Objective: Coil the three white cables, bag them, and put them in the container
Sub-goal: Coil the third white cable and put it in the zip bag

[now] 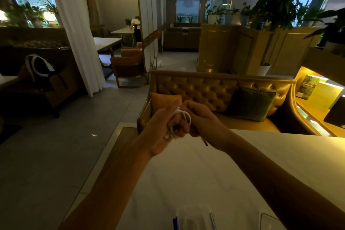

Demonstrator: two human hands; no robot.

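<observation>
Between the hands [158,132], coiled white cable [187,116]

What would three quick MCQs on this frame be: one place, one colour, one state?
1. Where is the clear container? A on the white table, at its near end; B on the sofa; C on the floor.
2. Colour of the cable? A black; B white; C red.
3. The left hand is: A flat on the table; B idle; C gripping the coiled cable.
Key: 1A, it sits low in the view on the table. 2B, its loops show white. 3C, loops wrap its curled fingers while the right hand pinches the free strand.
</observation>
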